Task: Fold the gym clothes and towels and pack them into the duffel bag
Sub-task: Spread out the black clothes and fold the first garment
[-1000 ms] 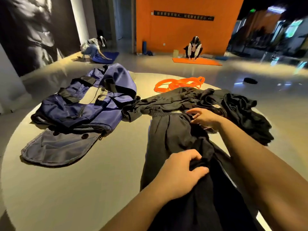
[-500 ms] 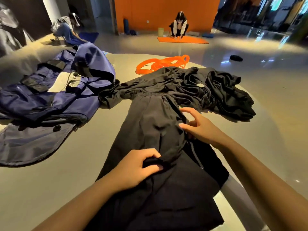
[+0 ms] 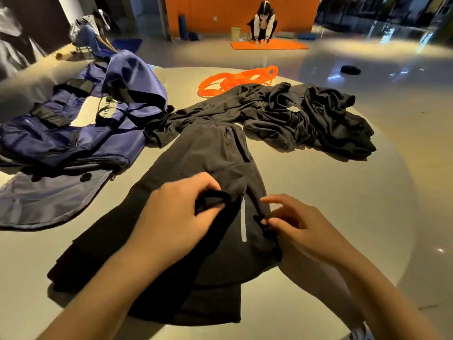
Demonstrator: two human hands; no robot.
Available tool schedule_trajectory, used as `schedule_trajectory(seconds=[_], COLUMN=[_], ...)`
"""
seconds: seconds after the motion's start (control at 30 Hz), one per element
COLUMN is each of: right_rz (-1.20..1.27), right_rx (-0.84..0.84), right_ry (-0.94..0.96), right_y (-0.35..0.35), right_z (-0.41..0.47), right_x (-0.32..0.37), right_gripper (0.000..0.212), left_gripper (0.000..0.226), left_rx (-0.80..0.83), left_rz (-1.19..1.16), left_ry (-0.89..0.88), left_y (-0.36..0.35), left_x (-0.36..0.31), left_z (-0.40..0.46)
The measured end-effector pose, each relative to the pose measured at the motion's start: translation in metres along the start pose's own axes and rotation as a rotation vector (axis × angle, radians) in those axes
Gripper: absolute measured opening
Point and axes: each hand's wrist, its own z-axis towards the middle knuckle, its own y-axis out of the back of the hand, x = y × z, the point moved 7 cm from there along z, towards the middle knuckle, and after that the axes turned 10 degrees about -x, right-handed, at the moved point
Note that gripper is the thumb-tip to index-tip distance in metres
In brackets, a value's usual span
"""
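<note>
A pair of black trousers lies flat on the round table, waistband far from me, a white stripe on one leg. My left hand grips a bunched fold of the trouser fabric at mid-leg. Just to its right, my right hand pinches the trousers' right edge between thumb and fingers. A crumpled heap of black clothes lies behind the trousers to the right. The navy duffel bag sprawls open on the table's left side, flap toward me.
Orange resistance bands are coiled at the table's far edge. On the floor beyond, one person crouches on an orange mat and another bends over at the far left. The table edge curves round on the right.
My right hand came down from the trousers' upper part to the right edge and now pinches it. My left hand kept its hold on the fold. The view tilted lower and closer.
</note>
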Motion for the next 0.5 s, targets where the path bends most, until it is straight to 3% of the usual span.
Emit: schedule_trajectory(seconds=[0.1,0.23,0.4,0.5], right_rz=[0.011,0.014,0.058,0.100], right_rx=[-0.048,-0.058,-0.124,-0.097], right_ry=[-0.002,-0.020,-0.052,-0.087], right_y=[-0.002,-0.001,0.007,-0.001], right_z=[-0.009,-0.009,0.006,0.017], right_x=[-0.007,-0.010,-0.003,-0.001], right_gripper=[0.033,0.032,0.035,0.046], left_gripper=[0.015,0.047,0.026,0.028], left_rx=[-0.009,0.072,0.065,0.075], left_rz=[0.098,0.181,0.151,0.188], left_ry=[-0.152,-0.133,-0.134,-0.207], left_y=[-0.034,-0.070,-0.070,-0.070], left_x=[-0.032,-0.025,-0.018,-0.015], left_z=[-0.038,-0.074,-0.074,-0.076])
